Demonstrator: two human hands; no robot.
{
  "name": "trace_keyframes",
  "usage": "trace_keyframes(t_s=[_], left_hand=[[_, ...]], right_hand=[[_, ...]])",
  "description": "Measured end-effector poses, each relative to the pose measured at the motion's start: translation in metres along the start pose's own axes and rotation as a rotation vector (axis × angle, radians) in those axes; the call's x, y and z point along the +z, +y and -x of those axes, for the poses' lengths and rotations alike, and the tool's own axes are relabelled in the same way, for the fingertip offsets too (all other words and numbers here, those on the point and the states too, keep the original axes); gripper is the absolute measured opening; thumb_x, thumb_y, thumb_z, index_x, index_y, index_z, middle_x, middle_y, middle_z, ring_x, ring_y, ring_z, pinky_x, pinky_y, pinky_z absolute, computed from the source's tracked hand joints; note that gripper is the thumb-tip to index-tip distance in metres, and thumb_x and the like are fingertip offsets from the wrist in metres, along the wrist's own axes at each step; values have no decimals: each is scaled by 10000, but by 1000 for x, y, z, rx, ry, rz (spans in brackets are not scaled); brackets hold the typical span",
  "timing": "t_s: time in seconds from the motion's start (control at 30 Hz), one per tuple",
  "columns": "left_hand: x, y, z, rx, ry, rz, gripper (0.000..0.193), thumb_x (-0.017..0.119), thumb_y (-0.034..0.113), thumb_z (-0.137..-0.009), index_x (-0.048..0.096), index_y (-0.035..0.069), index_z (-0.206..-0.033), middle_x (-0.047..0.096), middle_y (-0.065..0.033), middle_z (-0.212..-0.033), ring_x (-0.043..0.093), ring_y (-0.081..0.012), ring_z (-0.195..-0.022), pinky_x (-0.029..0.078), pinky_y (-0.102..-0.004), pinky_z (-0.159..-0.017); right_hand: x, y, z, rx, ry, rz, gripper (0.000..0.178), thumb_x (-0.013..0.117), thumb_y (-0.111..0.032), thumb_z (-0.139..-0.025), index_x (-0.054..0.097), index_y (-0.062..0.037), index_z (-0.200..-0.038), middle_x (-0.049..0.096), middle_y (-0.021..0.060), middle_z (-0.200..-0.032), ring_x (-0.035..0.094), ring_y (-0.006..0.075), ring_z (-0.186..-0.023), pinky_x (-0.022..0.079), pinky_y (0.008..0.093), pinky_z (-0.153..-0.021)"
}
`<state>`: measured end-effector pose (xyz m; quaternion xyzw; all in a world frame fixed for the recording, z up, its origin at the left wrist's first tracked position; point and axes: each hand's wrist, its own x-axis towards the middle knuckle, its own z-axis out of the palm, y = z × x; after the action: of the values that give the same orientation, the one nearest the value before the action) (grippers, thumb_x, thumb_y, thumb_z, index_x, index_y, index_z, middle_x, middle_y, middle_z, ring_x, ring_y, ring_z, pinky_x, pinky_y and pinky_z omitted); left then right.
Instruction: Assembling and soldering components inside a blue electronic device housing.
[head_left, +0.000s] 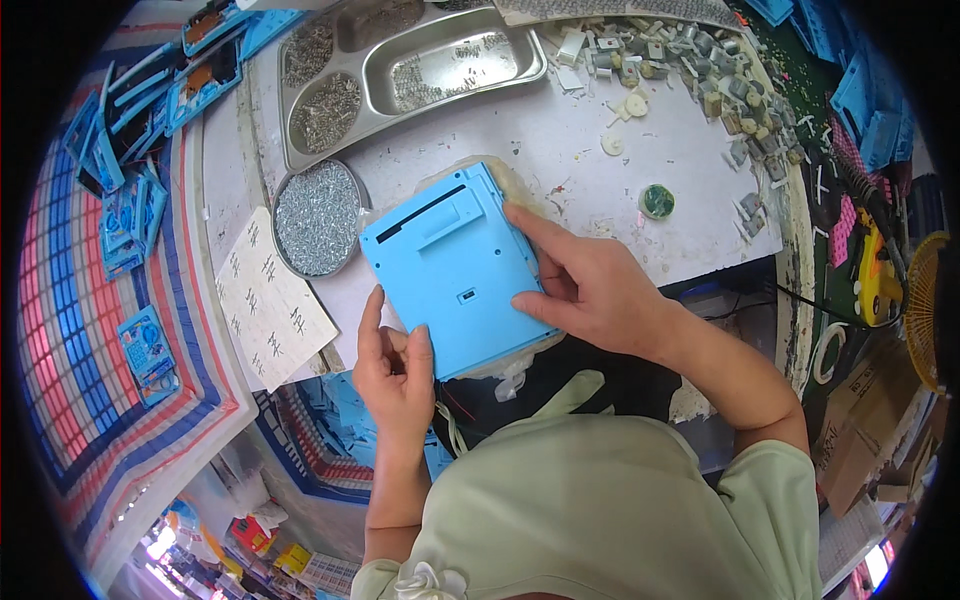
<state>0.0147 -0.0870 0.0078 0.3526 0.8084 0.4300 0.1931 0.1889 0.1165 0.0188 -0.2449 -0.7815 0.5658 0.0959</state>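
A flat light-blue plastic casing lies tilted at the table's near edge, with a long slot near its top, a raised block and a small black switch lower down. My left hand grips its lower left edge, thumb on the near side. Along the right edge, my right hand holds it with thumb on the face and fingers by the side. Under the casing, a pale, worn pad shows at the edges. Just left of it stands a round dish full of small silver screws.
A steel compartment tray with small metal parts stands at the back. Small grey and white pieces lie heaped at back right, near a green roll. Handwritten paper lies left. Blue casings pile on striped sheeting.
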Motion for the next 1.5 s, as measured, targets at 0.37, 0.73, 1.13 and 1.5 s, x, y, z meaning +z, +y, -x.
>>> trace_keyframes(t_s=[0.37, 0.73, 1.13, 1.5], left_hand=[[-10, -2, 3, -153, -30, 329, 422, 671, 5, -949, 589, -51, -1359, 491, 69, -709, 429, -16, -624, 354, -176, -575], [-11, -24, 57, 26, -98, 162, 103, 759, 29, -849, 667, 35, -894, 565, -27, -732, 489, -99, -581, 400, -263, -531], [8, -37, 61, 164, 40, 163, 129, 755, 29, -818, 630, 56, -834, 545, -63, -708, 507, -188, -547, 394, -324, -500], [-20, -31, 45, 126, 53, 197, 146, 746, 36, -817, 669, 64, -938, 591, -58, -814, 539, -157, -625, 433, -307, -551]], right_hand=[[-13, -27, -12, -205, -128, 765, 506, 731, -292, -899, 642, -110, -1363, 669, 100, -704, 662, 312, -627, 511, 427, -578], [56, -51, -64, -853, -284, 483, 439, 831, -153, -669, 696, -87, -1082, 645, 73, -1103, 561, 339, -1197, 458, 528, -998], [69, -46, -64, -846, -450, 564, 358, 830, -165, -657, 685, -96, -976, 638, 42, -1084, 584, 282, -1195, 350, 623, -1145], [71, -51, -62, -857, -352, 608, 578, 837, -178, -640, 658, -92, -1184, 625, 85, -1205, 570, 335, -1183, 453, 537, -1062]])
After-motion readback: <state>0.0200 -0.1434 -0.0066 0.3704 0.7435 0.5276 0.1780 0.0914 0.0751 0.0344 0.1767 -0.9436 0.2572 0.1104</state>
